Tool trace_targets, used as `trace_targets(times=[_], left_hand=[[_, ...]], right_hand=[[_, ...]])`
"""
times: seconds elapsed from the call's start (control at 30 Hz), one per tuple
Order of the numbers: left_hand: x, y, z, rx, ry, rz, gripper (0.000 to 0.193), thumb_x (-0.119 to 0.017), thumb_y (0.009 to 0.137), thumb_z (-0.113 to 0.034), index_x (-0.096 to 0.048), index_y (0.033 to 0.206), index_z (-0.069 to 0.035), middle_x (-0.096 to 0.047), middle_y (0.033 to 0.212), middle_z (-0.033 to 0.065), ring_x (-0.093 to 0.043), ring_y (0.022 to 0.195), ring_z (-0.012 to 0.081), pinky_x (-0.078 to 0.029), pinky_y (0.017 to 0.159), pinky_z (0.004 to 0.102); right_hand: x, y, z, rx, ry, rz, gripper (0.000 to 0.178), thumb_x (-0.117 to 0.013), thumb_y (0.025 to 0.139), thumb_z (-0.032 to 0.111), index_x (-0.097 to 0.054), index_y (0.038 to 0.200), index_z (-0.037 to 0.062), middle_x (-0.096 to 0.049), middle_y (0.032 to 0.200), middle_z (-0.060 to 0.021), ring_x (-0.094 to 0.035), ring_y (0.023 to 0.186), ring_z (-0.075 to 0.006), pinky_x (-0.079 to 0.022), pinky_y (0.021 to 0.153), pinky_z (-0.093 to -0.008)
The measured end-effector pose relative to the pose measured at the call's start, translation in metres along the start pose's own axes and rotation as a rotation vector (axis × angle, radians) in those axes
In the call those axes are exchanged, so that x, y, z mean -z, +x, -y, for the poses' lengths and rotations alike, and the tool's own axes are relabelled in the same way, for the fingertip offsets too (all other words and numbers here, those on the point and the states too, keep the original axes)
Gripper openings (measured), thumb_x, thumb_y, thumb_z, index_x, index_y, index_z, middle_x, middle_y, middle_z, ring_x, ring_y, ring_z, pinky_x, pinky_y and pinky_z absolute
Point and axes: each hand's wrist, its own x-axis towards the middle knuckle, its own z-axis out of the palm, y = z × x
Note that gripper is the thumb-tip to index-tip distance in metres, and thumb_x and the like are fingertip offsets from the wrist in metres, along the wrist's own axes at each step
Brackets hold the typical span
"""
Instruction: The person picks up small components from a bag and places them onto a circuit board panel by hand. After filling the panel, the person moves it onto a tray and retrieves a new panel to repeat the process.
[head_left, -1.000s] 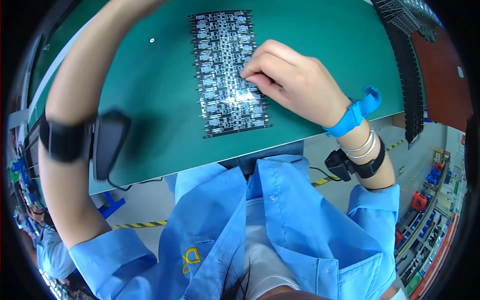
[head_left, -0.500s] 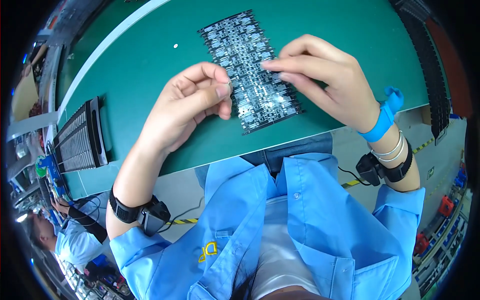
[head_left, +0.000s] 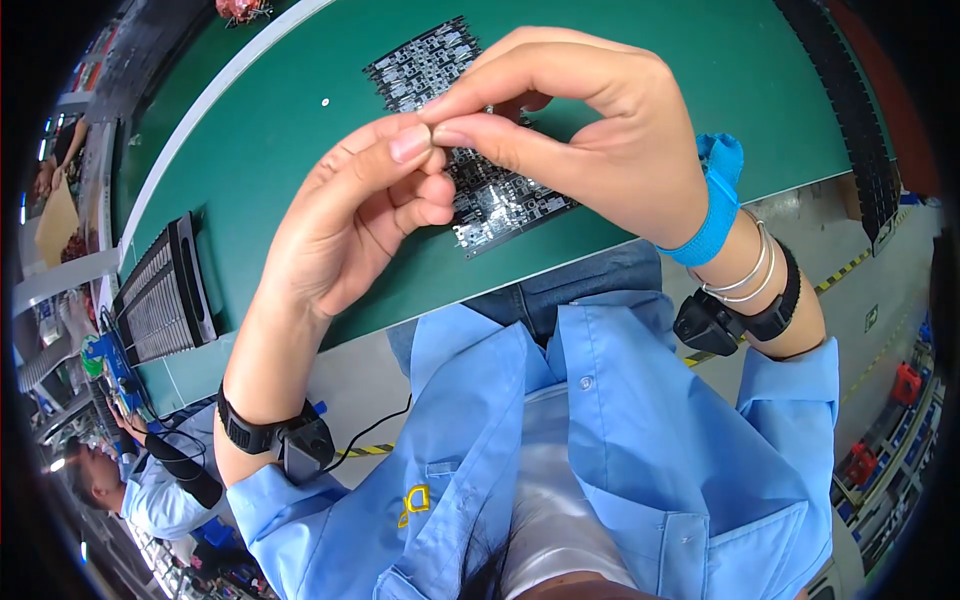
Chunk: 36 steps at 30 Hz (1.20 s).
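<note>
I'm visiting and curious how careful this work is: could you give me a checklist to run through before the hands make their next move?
1. Left hand and right hand brought together: ok, they meet above the circuit-board panel.
2. Panel resting on the green table: ok, it lies there at a slant.
3. Whole panel in sight: not ok, the hands cover much of it.
4. Anything pinched between the hands: cannot tell, the grip hides it.
5. White disc clear of the hands: ok, it lies apart.
6. Blue wristband worn: ok, right wrist.
</note>
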Motion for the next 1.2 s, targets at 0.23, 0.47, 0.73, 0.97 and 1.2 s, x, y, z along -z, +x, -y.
trace_targets(times=[0.23,0.47,0.73,0.97,1.2], left_hand=[[0.009,-0.007,-0.015,-0.195,0.378,-0.102,0.02,-0.06,0.089,-0.014,-0.06,0.101,0.002,-0.063,0.088,0.0063,-0.064,0.077,0.0138,-0.053,0.07,0.0254],[0.019,-0.01,-0.005,-0.158,0.619,-0.215,0.014,-0.061,0.086,-0.001,-0.06,0.099,0.005,-0.063,0.091,0.0063,-0.064,0.083,0.0138,-0.051,0.074,0.0244],[0.021,-0.014,0.001,-0.245,0.67,-0.305,0.013,-0.06,0.086,0.002,-0.064,0.096,0.009,-0.062,0.09,0.0104,-0.066,0.079,0.0168,-0.054,0.071,0.0245],[0.025,-0.007,0.007,-0.281,0.569,-0.301,0.012,-0.062,0.083,0.004,-0.064,0.094,0.009,-0.064,0.089,0.0116,-0.066,0.078,0.0171,-0.054,0.071,0.0256],[0.029,-0.01,0.0,-0.195,0.557,-0.314,0.013,-0.065,0.082,0.002,-0.065,0.093,0.008,-0.067,0.084,0.012,-0.067,0.078,0.0169,-0.055,0.07,0.024]], right_hand=[[0.02,-0.001,0.016,-0.25,0.082,0.007,0.012,-0.064,0.078,0.009,-0.07,0.088,0.0052,-0.065,0.085,-0.0135,-0.063,0.073,-0.0261,-0.051,0.068,-0.0342],[0.027,-0.04,-0.002,-0.063,-0.407,0.116,0.009,-0.071,0.075,0.006,-0.066,0.083,0.0054,-0.065,0.083,-0.0069,-0.063,0.074,-0.0219,-0.049,0.066,-0.0323],[0.015,-0.049,0.002,-0.041,-0.401,0.119,0.009,-0.069,0.078,0.009,-0.065,0.086,0.0089,-0.066,0.089,-0.0025,-0.062,0.081,-0.0201,-0.047,0.071,-0.0327],[0.02,-0.048,0.0,-0.062,-0.317,0.13,0.007,-0.064,0.082,0.011,-0.062,0.084,0.0058,-0.063,0.089,-0.0049,-0.06,0.083,-0.0222,-0.046,0.078,-0.0344],[0.021,-0.048,-0.005,-0.063,-0.275,0.127,0.007,-0.064,0.082,0.011,-0.061,0.085,0.0051,-0.063,0.089,-0.0056,-0.06,0.083,-0.0233,-0.046,0.078,-0.0348]])
